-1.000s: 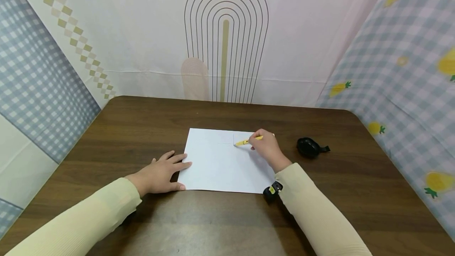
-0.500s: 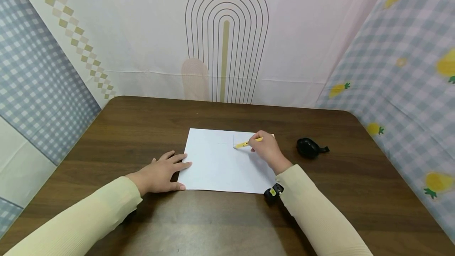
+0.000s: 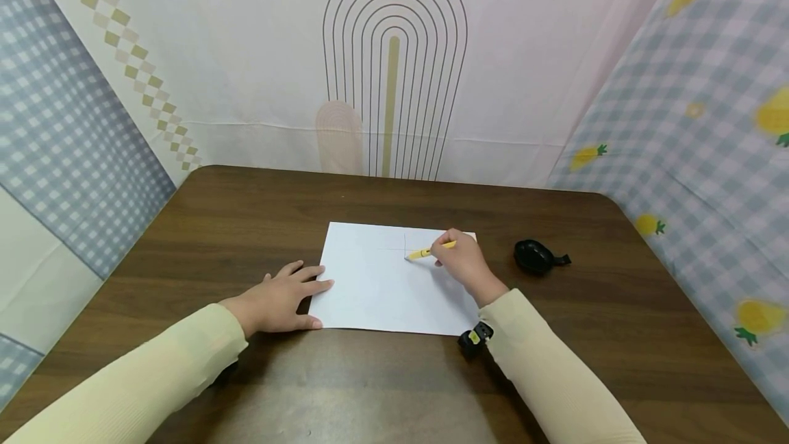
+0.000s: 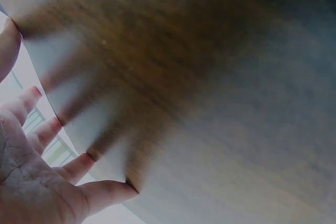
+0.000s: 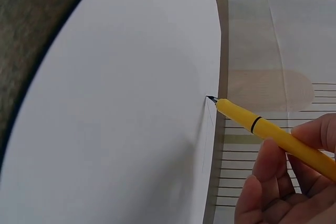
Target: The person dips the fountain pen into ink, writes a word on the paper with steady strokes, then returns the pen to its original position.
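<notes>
A sheet of white paper (image 3: pixel 370 286) lies on the brown table, with thin crossing lines drawn near its far edge. My right hand (image 3: pixel 464 260) pinches a yellow fountain pen (image 3: pixel 425 252) between thumb and fingers. In the right wrist view the pen's dark nib meets the paper at the end of a fine line, and the pen (image 5: pixel 270 132) slants back into the hand (image 5: pixel 294 182). My left hand (image 3: pixel 280 300) lies flat with fingers spread, fingertips on the paper's left edge. The left wrist view shows that hand (image 4: pixel 42 177) from its palm side.
To the right of the paper sits a small black object with a short tab (image 3: pixel 537 256). The wooden table (image 3: pixel 382 389) reaches back to a patterned cloth (image 3: pixel 259 53), with checked cloths at both sides. A small black device (image 3: pixel 474 340) hangs at the right cuff.
The pen tip has moved slightly toward the near side, and the line behind it has grown longer. My left hand keeps its place on the paper.
</notes>
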`<control>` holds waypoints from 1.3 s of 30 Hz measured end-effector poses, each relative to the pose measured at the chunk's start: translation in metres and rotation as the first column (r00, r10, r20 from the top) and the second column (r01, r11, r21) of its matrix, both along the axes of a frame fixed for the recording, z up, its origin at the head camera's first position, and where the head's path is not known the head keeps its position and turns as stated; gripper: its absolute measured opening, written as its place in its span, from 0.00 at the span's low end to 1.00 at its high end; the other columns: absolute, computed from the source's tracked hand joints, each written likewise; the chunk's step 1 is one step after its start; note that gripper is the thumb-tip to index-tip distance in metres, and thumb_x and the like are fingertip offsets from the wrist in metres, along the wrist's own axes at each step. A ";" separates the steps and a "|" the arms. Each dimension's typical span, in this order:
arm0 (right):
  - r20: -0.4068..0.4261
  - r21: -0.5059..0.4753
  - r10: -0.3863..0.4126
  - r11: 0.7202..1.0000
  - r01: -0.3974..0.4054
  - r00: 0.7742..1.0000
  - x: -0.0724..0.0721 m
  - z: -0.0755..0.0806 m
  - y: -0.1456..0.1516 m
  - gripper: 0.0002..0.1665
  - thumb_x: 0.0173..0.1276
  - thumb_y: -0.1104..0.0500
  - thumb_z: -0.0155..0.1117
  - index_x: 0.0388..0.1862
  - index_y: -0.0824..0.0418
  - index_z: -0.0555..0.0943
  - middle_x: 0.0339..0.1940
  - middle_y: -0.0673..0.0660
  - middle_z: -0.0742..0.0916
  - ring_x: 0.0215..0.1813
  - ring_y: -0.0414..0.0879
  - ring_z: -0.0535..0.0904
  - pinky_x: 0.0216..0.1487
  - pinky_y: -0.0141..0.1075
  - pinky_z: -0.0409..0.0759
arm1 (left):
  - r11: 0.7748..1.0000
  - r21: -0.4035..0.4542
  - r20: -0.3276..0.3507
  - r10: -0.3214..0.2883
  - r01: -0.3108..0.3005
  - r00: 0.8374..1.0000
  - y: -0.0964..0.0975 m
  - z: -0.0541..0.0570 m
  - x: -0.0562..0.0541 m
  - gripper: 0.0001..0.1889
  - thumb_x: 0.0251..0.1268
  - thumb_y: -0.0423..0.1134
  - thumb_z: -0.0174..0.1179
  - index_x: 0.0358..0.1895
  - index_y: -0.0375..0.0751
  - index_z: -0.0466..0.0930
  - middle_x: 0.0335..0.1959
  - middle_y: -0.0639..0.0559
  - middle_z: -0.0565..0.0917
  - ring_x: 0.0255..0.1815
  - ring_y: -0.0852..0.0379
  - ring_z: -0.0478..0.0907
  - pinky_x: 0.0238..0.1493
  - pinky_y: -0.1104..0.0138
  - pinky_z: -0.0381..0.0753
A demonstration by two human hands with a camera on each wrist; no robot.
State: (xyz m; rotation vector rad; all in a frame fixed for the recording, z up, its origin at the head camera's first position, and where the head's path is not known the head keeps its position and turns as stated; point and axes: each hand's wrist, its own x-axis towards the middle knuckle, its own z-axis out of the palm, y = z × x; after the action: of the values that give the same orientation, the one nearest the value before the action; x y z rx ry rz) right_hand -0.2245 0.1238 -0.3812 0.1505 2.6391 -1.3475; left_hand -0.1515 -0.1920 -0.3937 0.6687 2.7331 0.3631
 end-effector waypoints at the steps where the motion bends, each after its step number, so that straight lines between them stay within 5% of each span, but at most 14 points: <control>1: 0.001 -0.001 -0.001 1.000 0.001 1.000 0.000 0.000 0.000 0.08 0.66 0.58 0.57 0.39 0.61 0.78 0.43 0.60 0.83 0.40 0.50 0.75 0.33 0.35 0.69 | 1.000 0.000 -0.002 -0.001 0.001 1.000 0.000 0.000 0.000 0.37 0.59 0.59 0.64 0.71 0.51 0.67 0.74 0.46 0.60 0.74 0.32 0.50 0.56 0.27 0.57; 39: -0.013 0.006 0.040 0.999 -0.040 0.999 0.015 0.004 -0.005 0.05 0.64 0.61 0.57 0.36 0.62 0.78 0.37 0.62 0.86 0.29 0.47 0.70 0.25 0.33 0.63 | 1.000 0.000 -0.005 0.000 0.000 1.000 -0.001 -0.001 0.000 0.37 0.59 0.59 0.64 0.71 0.51 0.67 0.74 0.46 0.60 0.74 0.32 0.50 0.56 0.26 0.57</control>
State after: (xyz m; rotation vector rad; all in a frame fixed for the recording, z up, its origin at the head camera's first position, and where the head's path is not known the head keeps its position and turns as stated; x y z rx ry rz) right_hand -0.2094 0.1192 -0.3770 0.0887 2.6419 -1.3334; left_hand -0.1515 -0.1925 -0.3950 0.6709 2.7382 0.3616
